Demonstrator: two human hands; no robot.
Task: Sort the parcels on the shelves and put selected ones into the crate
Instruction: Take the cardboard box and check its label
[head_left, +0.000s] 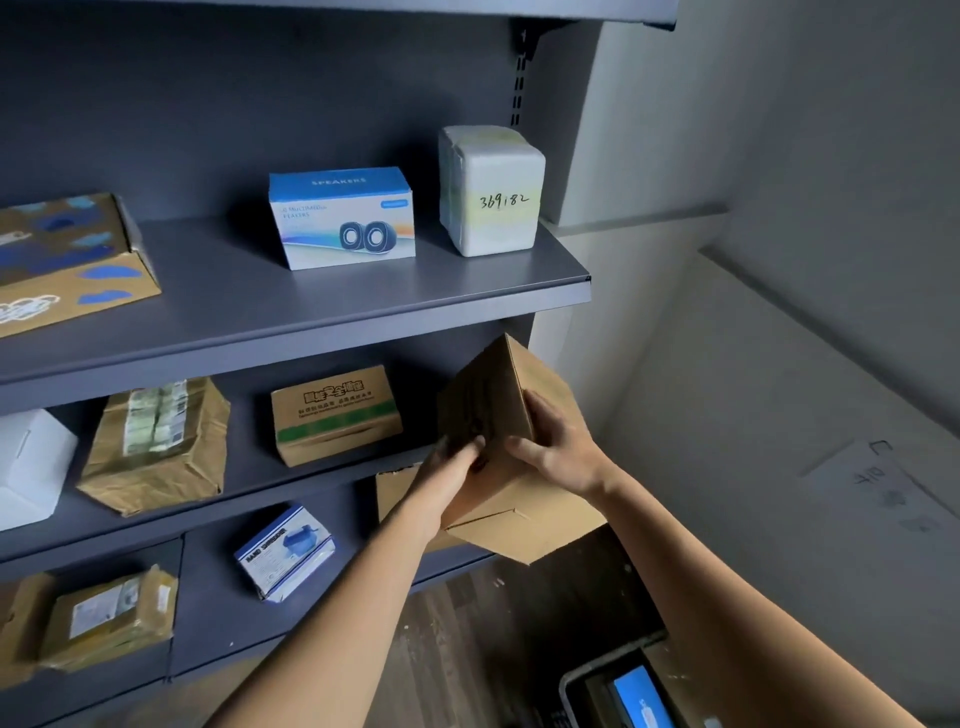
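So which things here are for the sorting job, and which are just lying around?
For the job: brown box, held between left hand and right hand; crate; shelf parcels like the speaker box and white parcel.
Just lying about: paper sheet, floor.

Dim, soft light is coming from the right, paling the wall (779, 130) and leaving the shelves (363, 296) dark, with shadows pooling beneath each one. Wide-angle distortion is bending the frame edges; motion blur is smearing the left hand (449, 465) and cardboard box (540, 514).
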